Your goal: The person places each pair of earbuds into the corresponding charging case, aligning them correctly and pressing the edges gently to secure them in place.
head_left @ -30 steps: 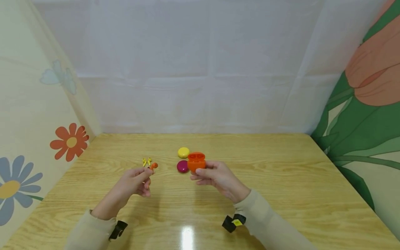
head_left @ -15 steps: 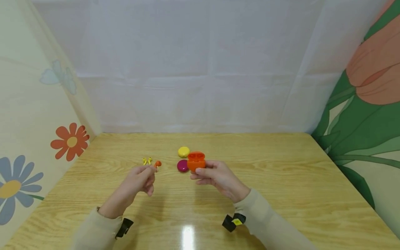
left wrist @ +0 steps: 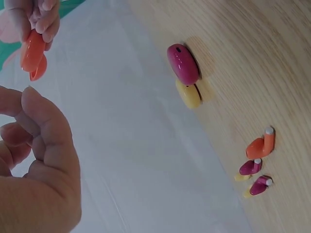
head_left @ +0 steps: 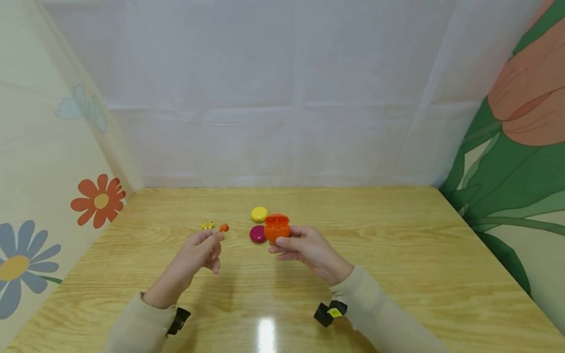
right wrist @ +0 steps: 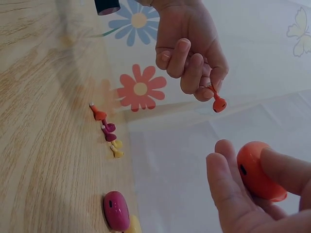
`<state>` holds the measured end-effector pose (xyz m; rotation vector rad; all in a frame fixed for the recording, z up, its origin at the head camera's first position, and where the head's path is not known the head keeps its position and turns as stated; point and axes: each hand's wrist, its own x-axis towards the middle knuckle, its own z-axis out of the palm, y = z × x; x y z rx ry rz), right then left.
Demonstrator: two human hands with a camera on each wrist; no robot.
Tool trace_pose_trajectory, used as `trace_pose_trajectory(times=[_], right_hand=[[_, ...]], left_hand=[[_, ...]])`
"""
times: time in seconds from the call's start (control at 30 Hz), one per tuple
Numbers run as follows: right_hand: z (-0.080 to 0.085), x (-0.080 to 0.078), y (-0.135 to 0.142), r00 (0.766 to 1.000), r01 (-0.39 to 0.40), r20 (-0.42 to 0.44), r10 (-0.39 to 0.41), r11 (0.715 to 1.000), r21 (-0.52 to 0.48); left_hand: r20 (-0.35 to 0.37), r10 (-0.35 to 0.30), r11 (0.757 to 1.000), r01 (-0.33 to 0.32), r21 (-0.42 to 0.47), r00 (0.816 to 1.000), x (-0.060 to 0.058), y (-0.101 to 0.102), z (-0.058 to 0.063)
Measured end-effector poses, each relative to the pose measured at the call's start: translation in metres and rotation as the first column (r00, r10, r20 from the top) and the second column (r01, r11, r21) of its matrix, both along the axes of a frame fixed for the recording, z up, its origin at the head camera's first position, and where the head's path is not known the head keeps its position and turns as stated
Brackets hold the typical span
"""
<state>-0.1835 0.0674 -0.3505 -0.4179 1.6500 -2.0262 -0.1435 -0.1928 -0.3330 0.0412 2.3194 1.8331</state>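
My left hand (head_left: 198, 252) pinches an orange earbud (right wrist: 219, 104) by its stem, bud end outward. My right hand (head_left: 309, 250) holds an orange earbud case (head_left: 277, 231) with its lid raised, thumb on one side and fingers on the other. In the head view the earbud is left of the case, with a gap between them. A second orange earbud (left wrist: 260, 145) lies on the table beside two magenta earbuds (left wrist: 250, 167); the left hand covers these in the head view. Two yellow earbuds (head_left: 207, 225) lie just beyond that hand.
Behind the orange case, a magenta case (head_left: 258, 234) and a yellow case (head_left: 259, 214) rest on the wooden table (head_left: 375, 225), both closed. A white cloth (head_left: 282, 98) hangs along the back edge, and flower-patterned cloths (head_left: 100, 201) flank the sides.
The left hand has moved right and slightly away from me, carrying the orange earbud closer to the case. My right hand and the case have stayed almost still.
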Motion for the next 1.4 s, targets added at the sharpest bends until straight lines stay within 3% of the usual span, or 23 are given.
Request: trace_pose_trajectory(times=[0.5,0.87,1.1,1.4], right_hand=[[0.002,0.001,-0.002,1.0,0.013,0.004,-0.013,1.0,0.018],[0.004,0.002,-0.002,1.0,0.025,-0.009,-0.024,0.999,0.037],[0.003,0.001,-0.003,0.999,0.034,-0.011,-0.033,0.998,0.046],[0.004,0.002,-0.003,0.999,0.031,-0.018,-0.03,0.998,0.046]], left_hand=[[-0.012,0.028,0.998,-0.027,0.052,1.0,0.001,0.008,0.001],[-0.02,0.005,0.998,-0.004,0.067,1.0,0.001,0.021,0.003],[-0.053,-0.045,0.991,0.051,0.121,0.998,-0.002,0.032,0.007],[-0.044,-0.021,0.987,0.028,0.159,0.999,-0.004,0.044,0.013]])
